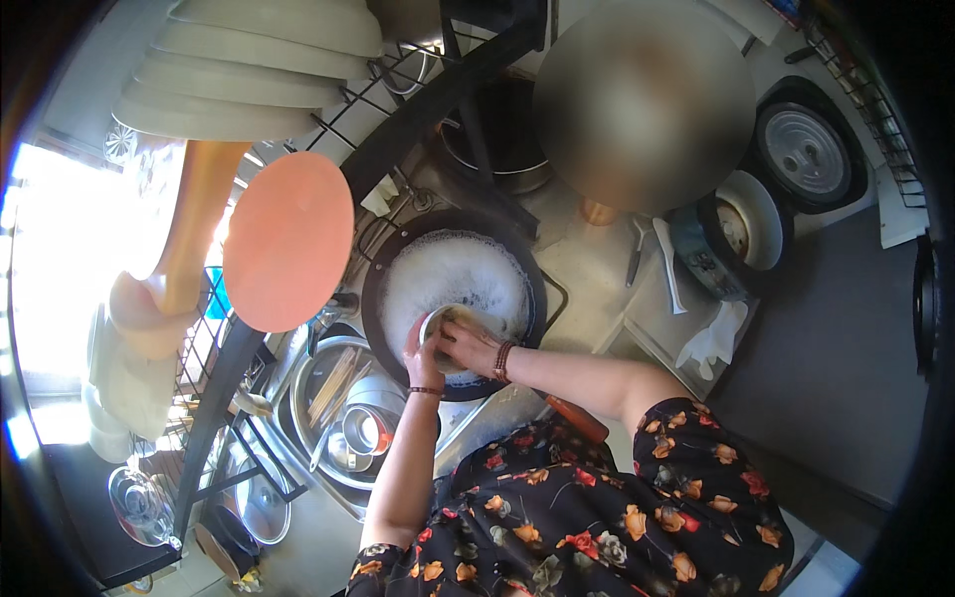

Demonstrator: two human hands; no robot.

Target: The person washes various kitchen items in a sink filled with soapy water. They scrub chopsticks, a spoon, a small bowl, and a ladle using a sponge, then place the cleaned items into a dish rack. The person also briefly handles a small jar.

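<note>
A round bowl (451, 358) is tilted over a large dark wok (379, 298) full of white suds. On the bowl's left rim my left hand (423, 358) has its grip. My right hand (470, 345) reaches into the bowl's mouth, its fingers partly hidden; whether it holds a cloth or sponge cannot be told. Left of the wok, a metal basin (298, 407) in the sink holds wooden chopsticks (339, 384), a cup with an orange outside (368, 430), a spoon (318, 450) and bowls.
A black dish rack (224, 395) with stacked white bowls (246, 74) rises at the left, an orange oval board (289, 242) on its edge. A pot (716, 239), a peeler-like tool (636, 254), a white utensil (669, 265) and a crumpled white cloth or bag (714, 339) lie to the right. An orange handle (578, 419) is near my waist.
</note>
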